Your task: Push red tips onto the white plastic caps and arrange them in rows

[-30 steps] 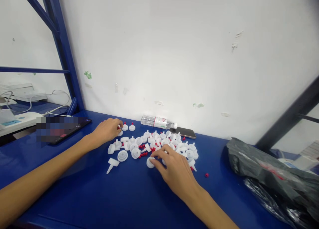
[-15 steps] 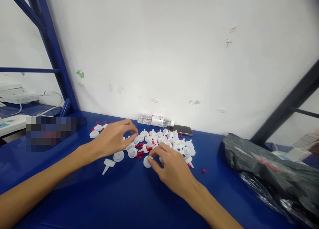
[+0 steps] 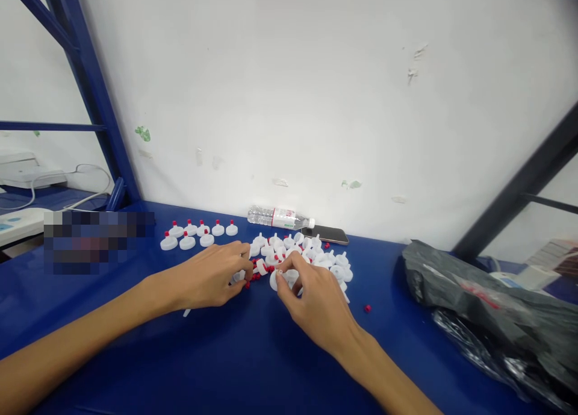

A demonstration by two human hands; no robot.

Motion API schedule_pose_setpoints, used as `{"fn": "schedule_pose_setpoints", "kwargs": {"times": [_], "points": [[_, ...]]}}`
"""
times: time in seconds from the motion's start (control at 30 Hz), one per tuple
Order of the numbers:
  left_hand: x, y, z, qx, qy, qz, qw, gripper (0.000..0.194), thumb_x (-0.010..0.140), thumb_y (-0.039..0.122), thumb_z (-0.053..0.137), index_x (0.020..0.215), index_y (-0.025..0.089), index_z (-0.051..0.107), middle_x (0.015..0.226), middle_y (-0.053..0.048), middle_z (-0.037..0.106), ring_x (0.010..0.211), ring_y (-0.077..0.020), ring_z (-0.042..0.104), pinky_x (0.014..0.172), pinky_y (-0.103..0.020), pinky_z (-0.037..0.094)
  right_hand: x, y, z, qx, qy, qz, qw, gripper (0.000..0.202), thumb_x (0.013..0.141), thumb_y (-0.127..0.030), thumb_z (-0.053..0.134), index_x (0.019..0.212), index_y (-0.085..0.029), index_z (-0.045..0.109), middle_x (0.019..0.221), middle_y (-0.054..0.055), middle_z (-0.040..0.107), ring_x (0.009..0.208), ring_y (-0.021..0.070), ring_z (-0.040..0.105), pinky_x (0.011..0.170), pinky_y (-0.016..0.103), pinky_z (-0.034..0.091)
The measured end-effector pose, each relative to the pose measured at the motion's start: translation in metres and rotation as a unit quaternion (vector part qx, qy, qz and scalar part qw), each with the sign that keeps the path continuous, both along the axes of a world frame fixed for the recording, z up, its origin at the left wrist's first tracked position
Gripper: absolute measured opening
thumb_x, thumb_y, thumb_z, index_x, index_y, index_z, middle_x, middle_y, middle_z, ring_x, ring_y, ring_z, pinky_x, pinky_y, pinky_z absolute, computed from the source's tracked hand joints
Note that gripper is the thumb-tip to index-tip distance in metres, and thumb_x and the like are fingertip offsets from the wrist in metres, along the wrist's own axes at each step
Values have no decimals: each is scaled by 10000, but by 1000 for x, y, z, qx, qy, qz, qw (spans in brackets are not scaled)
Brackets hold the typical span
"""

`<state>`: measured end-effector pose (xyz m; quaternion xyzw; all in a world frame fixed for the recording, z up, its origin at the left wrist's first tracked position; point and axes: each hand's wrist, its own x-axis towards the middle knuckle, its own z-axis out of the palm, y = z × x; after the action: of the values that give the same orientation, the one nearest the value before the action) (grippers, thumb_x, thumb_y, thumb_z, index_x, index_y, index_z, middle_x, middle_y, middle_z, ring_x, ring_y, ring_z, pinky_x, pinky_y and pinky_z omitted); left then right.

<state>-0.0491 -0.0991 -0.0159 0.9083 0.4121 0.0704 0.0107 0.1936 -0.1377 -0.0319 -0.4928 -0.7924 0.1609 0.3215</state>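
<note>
A pile of white plastic nozzle caps (image 3: 325,259) lies on the blue table, with small red caps (image 3: 259,266) scattered at its near left. My left hand (image 3: 219,273) reaches into the pile's left edge, its fingertips pinched at the red caps; what they hold is too small to make out. Between thumb and forefinger, my right hand (image 3: 311,291) grips a white nozzle cap (image 3: 274,280) at the pile's front. Several white caps topped with red (image 3: 187,241) stand upright at the back left. One white nozzle is mostly hidden under my left hand.
Against the wall lie a clear bottle (image 3: 284,218) and a dark phone (image 3: 332,234). A grey plastic bag (image 3: 451,282) covers the right side. One red cap (image 3: 367,308) sits apart, right of the pile. Blue frame posts (image 3: 97,90) rise at the left.
My left hand has moved down and right to the red caps, uncovering the capped pieces behind it. My right hand has lifted the white nozzle cap slightly and shifted it right.
</note>
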Motion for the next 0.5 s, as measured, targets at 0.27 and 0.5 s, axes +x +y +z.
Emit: {"fn": "schedule_pose_setpoints", "kwargs": {"times": [0.27,0.5], "points": [[2,-1,-3,-3,22,5,1000,126,923,187,646,931,240,760,1004,-54,663,808,-207,641,654,-332,374,0,0,0,2,-13,12,1000,118,1059,-339,544,1006,-274,626,779,-29,711,631,192,675,635,300,377],[4,2,-1,3,-30,-9,1000,134,958,234,623,1022,245,740,1059,-41,701,870,-189,673,724,-302,448,1,0,-2,31,5,23,999,137,1091,-338,531,1019,-266,623,1029,-10,759,686,169,657,682,313,408]]}}
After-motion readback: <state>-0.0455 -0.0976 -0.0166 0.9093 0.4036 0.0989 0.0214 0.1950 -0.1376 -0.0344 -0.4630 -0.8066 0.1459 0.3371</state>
